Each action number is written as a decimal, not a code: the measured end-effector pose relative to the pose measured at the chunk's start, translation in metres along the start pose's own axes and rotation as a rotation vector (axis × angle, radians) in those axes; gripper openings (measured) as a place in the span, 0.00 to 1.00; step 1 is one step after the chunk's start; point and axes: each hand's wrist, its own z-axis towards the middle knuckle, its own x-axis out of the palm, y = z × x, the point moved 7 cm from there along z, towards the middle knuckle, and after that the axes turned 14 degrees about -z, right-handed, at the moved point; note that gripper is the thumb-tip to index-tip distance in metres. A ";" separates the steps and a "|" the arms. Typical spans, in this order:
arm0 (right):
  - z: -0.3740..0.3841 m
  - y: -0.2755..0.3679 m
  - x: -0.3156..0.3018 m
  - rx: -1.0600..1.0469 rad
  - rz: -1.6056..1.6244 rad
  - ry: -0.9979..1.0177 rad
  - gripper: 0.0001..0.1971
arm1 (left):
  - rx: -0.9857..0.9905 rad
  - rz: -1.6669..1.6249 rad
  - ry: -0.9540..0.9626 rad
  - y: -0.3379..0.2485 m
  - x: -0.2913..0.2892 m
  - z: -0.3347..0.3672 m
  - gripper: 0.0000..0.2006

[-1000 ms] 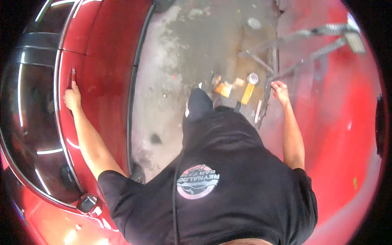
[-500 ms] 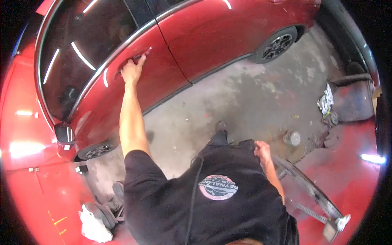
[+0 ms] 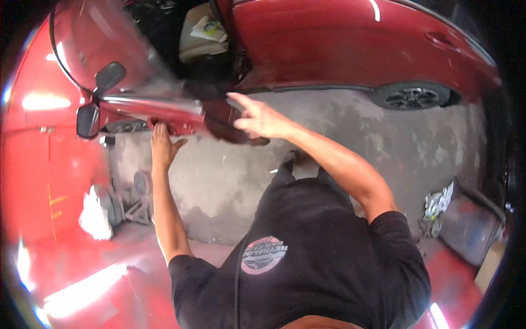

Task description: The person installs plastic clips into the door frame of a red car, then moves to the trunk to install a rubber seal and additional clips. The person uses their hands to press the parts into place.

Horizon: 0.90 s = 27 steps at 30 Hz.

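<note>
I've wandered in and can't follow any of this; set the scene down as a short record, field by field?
Vehicle: red car, front door open
Left hand: fingers against the door's outer side; grip hidden
Right hand: near the door's rear edge, index finger extended; contact unclear
Car interior: beige seat with a white-and-green item on it
Wheel in view: rear wheel
Ground: patchy grey floor
Clothing: black T-shirt

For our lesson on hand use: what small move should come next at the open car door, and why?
Perhaps curl the right hand around the free edge of the red front door, to steady it. The door stands open, the left hand is at its outer side, and the right hand is at that edge, index finger extended; contact there is unclear.
</note>
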 end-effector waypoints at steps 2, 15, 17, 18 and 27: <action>0.016 0.042 0.021 -0.109 -0.041 0.129 0.43 | -0.088 0.001 -0.084 -0.004 -0.012 -0.046 0.28; -0.036 0.025 0.248 -0.569 -0.401 0.826 0.43 | -0.748 -1.025 -1.488 -0.080 0.029 -0.266 0.34; -0.027 -0.017 0.272 -0.777 -0.166 0.599 0.37 | -0.877 -0.805 -1.538 -0.053 0.025 -0.279 0.33; -0.025 -0.032 0.270 -0.536 -0.180 0.819 0.29 | -0.779 -0.620 -1.595 -0.049 0.014 -0.281 0.31; -0.064 -0.300 0.050 0.342 -0.483 0.903 0.14 | -0.924 -0.315 -1.669 -0.031 0.027 -0.307 0.27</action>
